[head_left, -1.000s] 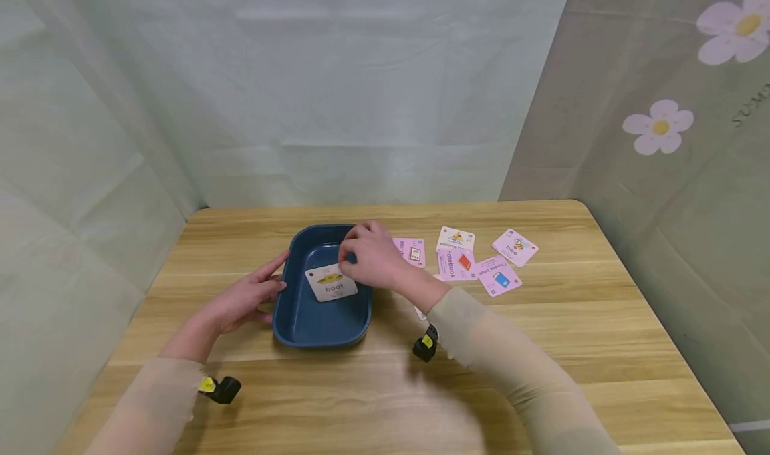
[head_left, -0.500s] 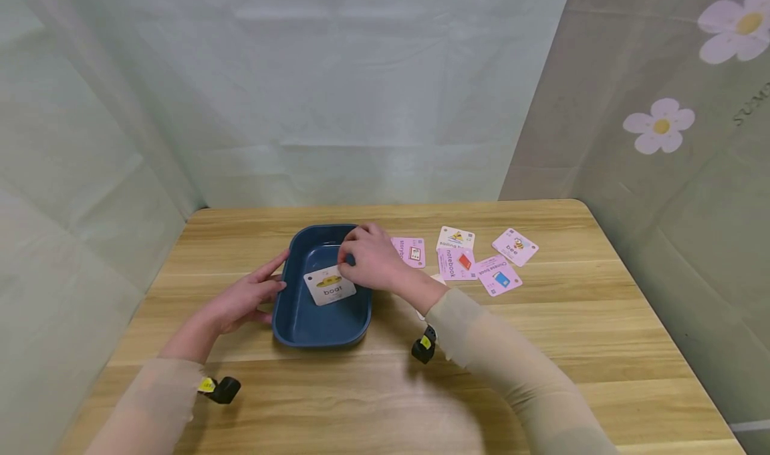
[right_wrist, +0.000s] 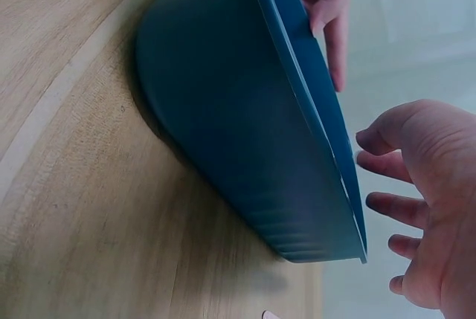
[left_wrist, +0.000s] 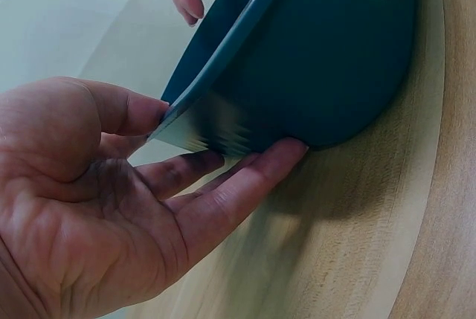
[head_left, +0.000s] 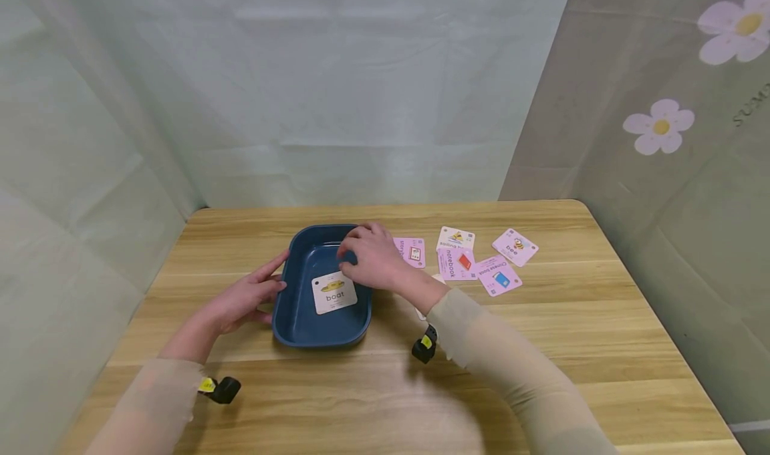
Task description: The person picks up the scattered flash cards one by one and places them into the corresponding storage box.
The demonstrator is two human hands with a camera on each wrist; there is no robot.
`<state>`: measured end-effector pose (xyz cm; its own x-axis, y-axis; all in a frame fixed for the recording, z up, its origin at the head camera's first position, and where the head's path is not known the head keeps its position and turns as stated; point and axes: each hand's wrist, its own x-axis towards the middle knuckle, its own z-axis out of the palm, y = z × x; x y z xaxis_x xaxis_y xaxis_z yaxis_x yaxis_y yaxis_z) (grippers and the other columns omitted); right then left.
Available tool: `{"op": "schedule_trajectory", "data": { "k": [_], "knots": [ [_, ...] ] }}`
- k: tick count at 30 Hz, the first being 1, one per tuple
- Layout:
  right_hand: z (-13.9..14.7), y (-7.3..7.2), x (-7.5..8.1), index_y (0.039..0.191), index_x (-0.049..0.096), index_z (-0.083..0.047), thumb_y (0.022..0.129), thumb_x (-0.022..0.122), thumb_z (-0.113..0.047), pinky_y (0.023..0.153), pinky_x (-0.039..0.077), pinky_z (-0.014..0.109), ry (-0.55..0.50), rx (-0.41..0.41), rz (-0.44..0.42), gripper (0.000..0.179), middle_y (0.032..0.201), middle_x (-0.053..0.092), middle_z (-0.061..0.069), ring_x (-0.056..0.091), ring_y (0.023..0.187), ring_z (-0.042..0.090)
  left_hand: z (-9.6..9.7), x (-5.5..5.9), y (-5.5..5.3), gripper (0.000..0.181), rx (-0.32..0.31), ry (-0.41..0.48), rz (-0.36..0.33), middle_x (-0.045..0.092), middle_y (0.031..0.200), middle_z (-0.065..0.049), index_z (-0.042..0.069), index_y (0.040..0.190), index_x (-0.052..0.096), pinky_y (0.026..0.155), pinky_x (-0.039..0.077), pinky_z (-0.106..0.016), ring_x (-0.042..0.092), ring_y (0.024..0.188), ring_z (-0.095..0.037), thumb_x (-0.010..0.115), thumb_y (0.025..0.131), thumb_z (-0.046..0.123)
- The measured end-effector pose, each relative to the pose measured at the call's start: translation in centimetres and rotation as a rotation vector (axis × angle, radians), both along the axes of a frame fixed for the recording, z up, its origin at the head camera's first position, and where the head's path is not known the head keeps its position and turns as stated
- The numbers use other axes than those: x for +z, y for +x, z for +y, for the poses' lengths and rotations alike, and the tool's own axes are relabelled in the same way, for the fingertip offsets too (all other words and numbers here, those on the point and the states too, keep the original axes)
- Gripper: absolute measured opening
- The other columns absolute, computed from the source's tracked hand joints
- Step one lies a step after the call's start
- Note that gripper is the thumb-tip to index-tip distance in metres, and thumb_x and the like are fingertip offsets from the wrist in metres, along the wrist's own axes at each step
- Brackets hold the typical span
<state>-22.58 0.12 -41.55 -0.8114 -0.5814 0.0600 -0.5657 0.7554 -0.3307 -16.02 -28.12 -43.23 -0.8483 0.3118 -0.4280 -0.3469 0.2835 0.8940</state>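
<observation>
- Boat card (head_left: 334, 298): lying face up inside the blue tray (head_left: 325, 330), a little right of centre, seemingly flat on the bottom.
- Likely very light, thin and fairly stiff, like coated board; hard to break, easy to crease at the rounded corners.
- Probably slippery against the smooth tray; apt to slide rather than lift when pressed from above.
- Best held by two opposite edges, or by a corner tipped up with a fingertip; better not pinched across the picture.
- Right hand (head_left: 373, 258): holding nothing, fingers loosely bent over the right side of the tray, near the card; contact with it hard to tell.
- Left hand (head_left: 249, 296): thumb at the left rim, fingers stretched against the outer wall, apparently steadying rather than clenching.
- Tray probably light, rigid plastic; easily shoved along the table (head_left: 313, 408), so worth bracing by rim or wall.
- Off to the right: storybook card (head_left: 412, 252), notebook card (head_left: 454, 264) overlapping sailing boat card (head_left: 457, 237), and farther right, bee card (head_left: 515, 247).
</observation>
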Motion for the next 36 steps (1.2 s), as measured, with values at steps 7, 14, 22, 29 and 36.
{"op": "schedule_trajectory", "data": {
  "k": [7, 14, 22, 29, 36],
  "knots": [
    [0.6, 0.0, 0.2, 0.130, 0.069, -0.028, 0.098, 0.065, -0.039, 0.117, 0.024, 0.050, -0.024, 0.001, -0.004, 0.034, 0.143, 0.054, -0.001, 0.031, 0.142, 0.028, -0.1, 0.0, 0.0, 0.071, -0.008, -0.003, 0.002, 0.016, 0.161, -0.029, 0.037, 0.165, 0.004, 0.083, 0.058, -0.050, 0.057, 0.119, -0.040, 0.044, 0.109, 0.019],
    [1.1, 0.1, 0.5, 0.138, 0.065, -0.029, 0.098, 0.064, -0.038, 0.116, 0.026, 0.049, -0.058, -0.001, 0.006, 0.041, 0.142, 0.055, -0.001, 0.034, 0.140, 0.027, 0.0, -0.1, 0.0, 0.070, 0.005, -0.016, -0.003, 0.021, 0.159, -0.028, 0.038, 0.165, 0.006, 0.082, 0.059, -0.049, 0.058, 0.116, -0.039, 0.044, 0.110, 0.018],
    [1.9, 0.2, 1.0, 0.144, 0.060, -0.029, 0.098, 0.063, -0.037, 0.117, 0.026, 0.050, -0.093, -0.001, 0.007, 0.047, 0.147, 0.053, 0.001, 0.033, 0.143, 0.029, 0.0, 0.0, -0.1, 0.069, 0.001, -0.010, -0.007, 0.018, 0.162, -0.029, 0.037, 0.165, 0.005, 0.083, 0.058, -0.049, 0.056, 0.121, -0.041, 0.043, 0.110, 0.018],
    [3.1, 0.2, 1.3, 0.143, 0.061, -0.027, 0.098, 0.067, -0.036, 0.114, 0.030, 0.053, -0.151, -0.025, 0.001, 0.047, 0.147, 0.052, 0.001, 0.032, 0.143, 0.030, -0.1, 0.0, 0.0, 0.069, -0.002, -0.006, -0.005, 0.016, 0.162, -0.029, 0.037, 0.165, 0.004, 0.083, 0.058, -0.050, 0.057, 0.119, -0.039, 0.042, 0.110, 0.018],
    [4.6, 0.3, 1.5, 0.142, 0.062, -0.028, 0.097, 0.068, -0.035, 0.112, 0.033, 0.052, -0.189, -0.055, 0.023, 0.046, 0.145, 0.053, 0.000, 0.034, 0.141, 0.028, -0.2, -0.1, 0.0, 0.069, -0.004, -0.009, 0.000, 0.014, 0.163, -0.029, 0.038, 0.165, 0.004, 0.082, 0.059, -0.050, 0.057, 0.118, -0.040, 0.042, 0.110, 0.017]
  ]
}}
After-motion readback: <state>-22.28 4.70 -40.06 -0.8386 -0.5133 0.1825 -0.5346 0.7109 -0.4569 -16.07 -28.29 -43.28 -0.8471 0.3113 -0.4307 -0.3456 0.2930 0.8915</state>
